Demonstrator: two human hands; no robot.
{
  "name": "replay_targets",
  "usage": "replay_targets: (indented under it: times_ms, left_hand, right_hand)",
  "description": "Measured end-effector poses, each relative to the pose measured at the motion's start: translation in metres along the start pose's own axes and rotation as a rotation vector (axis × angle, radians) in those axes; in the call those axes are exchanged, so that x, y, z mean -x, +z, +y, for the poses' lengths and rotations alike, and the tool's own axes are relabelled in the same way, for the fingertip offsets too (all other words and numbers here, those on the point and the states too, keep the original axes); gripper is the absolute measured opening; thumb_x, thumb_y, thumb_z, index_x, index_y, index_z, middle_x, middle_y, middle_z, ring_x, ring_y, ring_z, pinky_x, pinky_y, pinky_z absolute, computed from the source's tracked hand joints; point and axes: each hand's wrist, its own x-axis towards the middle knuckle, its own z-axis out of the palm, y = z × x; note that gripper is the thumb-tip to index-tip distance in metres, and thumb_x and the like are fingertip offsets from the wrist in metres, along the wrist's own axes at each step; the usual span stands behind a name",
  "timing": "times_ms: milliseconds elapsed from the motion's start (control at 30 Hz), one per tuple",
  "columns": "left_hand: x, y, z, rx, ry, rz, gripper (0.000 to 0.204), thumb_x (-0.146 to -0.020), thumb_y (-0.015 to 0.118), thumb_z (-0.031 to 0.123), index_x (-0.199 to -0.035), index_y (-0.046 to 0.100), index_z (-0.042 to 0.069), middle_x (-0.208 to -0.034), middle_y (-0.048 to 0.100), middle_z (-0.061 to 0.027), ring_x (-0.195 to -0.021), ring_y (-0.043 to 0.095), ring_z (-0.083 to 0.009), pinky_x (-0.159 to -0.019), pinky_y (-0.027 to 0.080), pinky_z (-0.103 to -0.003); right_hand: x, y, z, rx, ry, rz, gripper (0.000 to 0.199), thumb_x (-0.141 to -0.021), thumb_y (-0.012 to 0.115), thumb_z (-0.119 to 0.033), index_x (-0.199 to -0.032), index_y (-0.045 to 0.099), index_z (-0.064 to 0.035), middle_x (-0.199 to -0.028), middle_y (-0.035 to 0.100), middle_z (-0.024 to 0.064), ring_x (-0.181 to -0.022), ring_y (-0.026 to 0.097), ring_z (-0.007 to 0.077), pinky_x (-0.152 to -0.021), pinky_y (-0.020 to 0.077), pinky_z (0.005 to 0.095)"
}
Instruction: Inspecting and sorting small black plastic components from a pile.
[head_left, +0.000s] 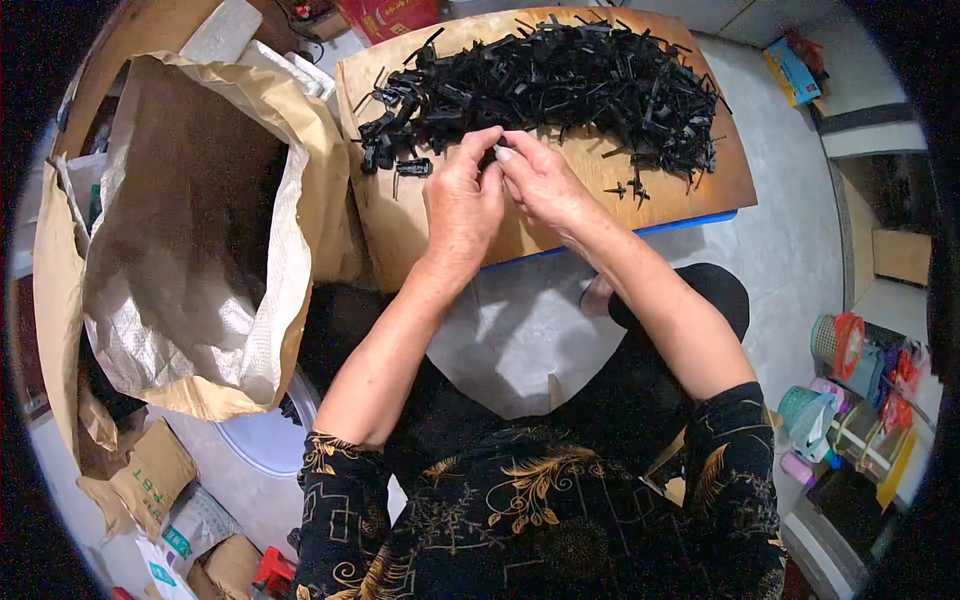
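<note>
My left hand (463, 195) and my right hand (543, 180) meet at the near edge of a pile of black plastic parts (560, 85). Fingertips of both are pinched together around a small black plastic part (498, 150), which they mostly cover. The pile spreads across the far side of a wooden board (400, 235), with thin rods sticking out of the tangle. Left of my hands lies a loose black part (413, 168). A few tiny black pieces (632, 190) sit on the wood to the right of my right hand.
A large paper sack (300, 180) with a white woven lining gapes at the left, beside the board. Below it is a pale blue basin (262, 440). Folded bags (155, 475) lie at lower left; baskets (805, 415) stand at right. Behind the board is a red box (385, 15).
</note>
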Motion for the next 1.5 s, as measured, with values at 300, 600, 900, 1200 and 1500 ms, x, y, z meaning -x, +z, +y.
replay_targets:
  times_ms: [300,600,900,1200,1500]
  left_hand:
    - [-0.018,-0.033,0.012,0.859,-0.476,-0.179,0.038,-0.088,0.044,0.001,-0.124,0.031,0.006,-0.092,0.062,-0.0151,-0.072,0.063,-0.0170,-0.054,0.049,-0.022]
    - [-0.008,-0.039,0.010,1.296,-0.607,-0.348,0.043,-0.084,0.053,0.003,-0.125,0.037,0.003,-0.096,0.059,-0.0154,-0.076,0.065,-0.0228,-0.063,0.054,-0.024]
    - [0.007,-0.048,0.031,1.104,-0.540,-0.521,0.047,-0.083,0.059,0.009,-0.125,0.041,0.003,-0.085,0.056,-0.0061,-0.071,0.064,-0.0185,-0.056,0.052,-0.021]
    - [0.016,-0.051,0.041,0.427,-0.261,-0.556,0.037,-0.083,0.055,0.007,-0.118,0.047,0.007,-0.075,0.057,-0.0032,-0.061,0.058,-0.0089,-0.046,0.042,-0.019]
    - [0.020,-0.040,0.035,0.523,-0.261,-0.509,0.030,-0.086,0.050,0.005,-0.114,0.039,0.004,-0.079,0.057,-0.0086,-0.065,0.059,-0.0126,-0.054,0.049,-0.024]
  right_hand:
    - [0.003,-0.027,-0.008,0.257,-0.217,-0.054,0.028,-0.092,0.046,-0.023,-0.110,0.049,-0.0014,-0.076,0.054,0.0017,-0.067,0.048,0.0075,-0.058,0.0410,0.0229]
    - [0.031,-0.034,-0.025,-0.114,-0.164,-0.159,0.019,-0.090,0.051,-0.023,-0.098,0.053,-0.0065,-0.074,0.057,-0.0005,-0.044,0.039,0.0010,-0.038,0.0285,0.0131]
    - [0.033,-0.038,-0.022,-0.251,-0.083,-0.287,0.017,-0.087,0.057,-0.026,-0.092,0.053,-0.0107,-0.063,0.045,-0.0056,-0.043,0.031,0.0002,-0.036,0.0206,0.0160]
    - [0.039,-0.034,-0.015,-0.170,-0.111,-0.324,0.018,-0.085,0.060,-0.026,-0.080,0.055,-0.0094,-0.066,0.052,-0.0043,-0.043,0.033,-0.0003,-0.035,0.0223,0.0169]
    - [0.046,-0.020,-0.015,0.013,-0.226,-0.210,0.023,-0.091,0.050,-0.032,-0.082,0.053,-0.0113,-0.060,0.043,-0.0089,-0.046,0.030,-0.0005,-0.038,0.0208,0.0168]
